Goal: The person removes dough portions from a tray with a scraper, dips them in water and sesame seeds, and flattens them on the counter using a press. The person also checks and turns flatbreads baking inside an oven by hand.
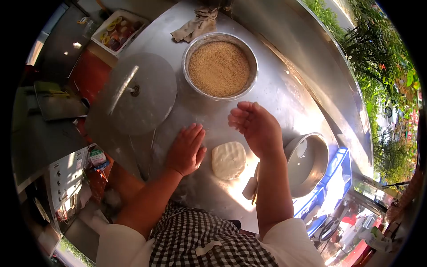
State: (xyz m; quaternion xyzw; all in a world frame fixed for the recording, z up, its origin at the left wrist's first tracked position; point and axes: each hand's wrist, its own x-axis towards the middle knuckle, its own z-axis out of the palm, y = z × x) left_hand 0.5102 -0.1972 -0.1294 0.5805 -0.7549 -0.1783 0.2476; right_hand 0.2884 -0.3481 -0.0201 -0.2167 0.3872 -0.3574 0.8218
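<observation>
On the surface [283, 91], toward its near edge, dough [229, 160] lies between spread left hand [187, 151] and half-curled right hand [259, 130].

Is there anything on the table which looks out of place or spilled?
Only the cloth: it lies crumpled at the far side of the table, near the bowl of grains, looking untidy. The dough looks whole; I see no clear spill.

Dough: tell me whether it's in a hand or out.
Out: the dough lies on the table, with gaps showing between it and both the left hand and right hand.
</observation>
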